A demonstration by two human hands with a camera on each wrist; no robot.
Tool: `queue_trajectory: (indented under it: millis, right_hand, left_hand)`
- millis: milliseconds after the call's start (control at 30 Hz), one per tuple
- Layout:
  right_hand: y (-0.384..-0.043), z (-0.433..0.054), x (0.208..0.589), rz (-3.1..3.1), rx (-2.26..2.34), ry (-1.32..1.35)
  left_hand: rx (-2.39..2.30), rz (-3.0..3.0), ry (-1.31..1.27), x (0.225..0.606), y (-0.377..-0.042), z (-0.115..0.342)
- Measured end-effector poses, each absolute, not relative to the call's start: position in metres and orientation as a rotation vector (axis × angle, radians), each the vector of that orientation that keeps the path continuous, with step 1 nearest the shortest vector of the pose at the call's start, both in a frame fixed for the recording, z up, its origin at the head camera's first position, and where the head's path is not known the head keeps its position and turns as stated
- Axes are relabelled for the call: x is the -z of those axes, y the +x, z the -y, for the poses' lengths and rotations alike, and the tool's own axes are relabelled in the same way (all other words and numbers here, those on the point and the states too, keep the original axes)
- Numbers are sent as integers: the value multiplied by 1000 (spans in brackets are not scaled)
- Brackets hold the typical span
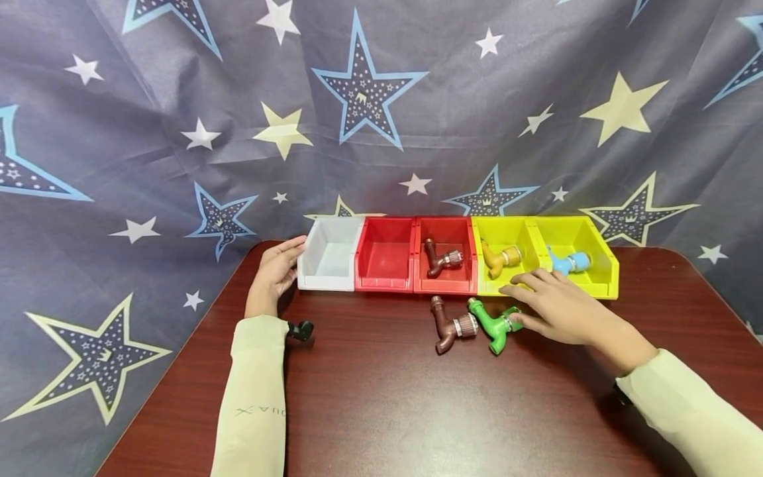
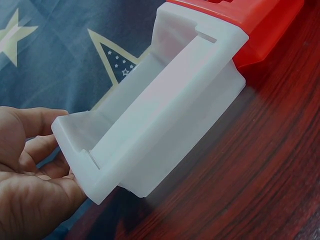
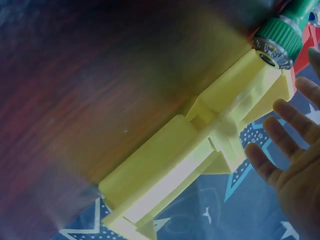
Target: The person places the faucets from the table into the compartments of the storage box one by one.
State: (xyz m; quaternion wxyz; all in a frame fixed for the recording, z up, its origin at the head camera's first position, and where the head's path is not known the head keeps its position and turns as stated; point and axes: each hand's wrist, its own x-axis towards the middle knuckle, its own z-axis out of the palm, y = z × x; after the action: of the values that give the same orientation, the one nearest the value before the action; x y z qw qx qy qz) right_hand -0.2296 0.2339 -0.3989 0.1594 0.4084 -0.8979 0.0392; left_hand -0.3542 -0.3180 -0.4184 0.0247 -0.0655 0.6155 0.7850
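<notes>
I have the left hand (image 1: 276, 273) touching the white bin (image 1: 326, 283), though whether it grips I cannot tell; the right hand (image 1: 563, 308), fingers released, is just beside the green tap (image 1: 497, 326) on the table (image 1: 381, 397), near a brown tap (image 1: 446, 327).

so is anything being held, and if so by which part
The right hand, open near the green tap, holds nothing. The left hand touches the white bin on its outer left side; whether it grips cannot be told.
</notes>
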Motion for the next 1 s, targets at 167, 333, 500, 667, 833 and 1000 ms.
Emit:
queue_trajectory:
  millis: [167,333,500,667,833,1000]
  right_hand:
    - [-231,-237,398,2624,-160,1092]
    - [-233,-241,395,2629,-227,1044]
    - [-238,-245,392,2590,-277,1016]
    - [-244,-253,388,2577,-322,941]
    - [-249,-264,381,2603,-373,837]
    - [-254,-277,378,2591,-474,767]
  left_hand:
    - [-2443,-1878,-195,421,-356,319]
    - [-2448,-1878,-202,421,-356,318]
    - [-2443,-1893,-209,420,-356,318]
    - [-2427,-1900,-211,420,-356,319]
    - [-2427,-1905,-220,419,-355,319]
    - [-2430,-1906,-218,419,-355,320]
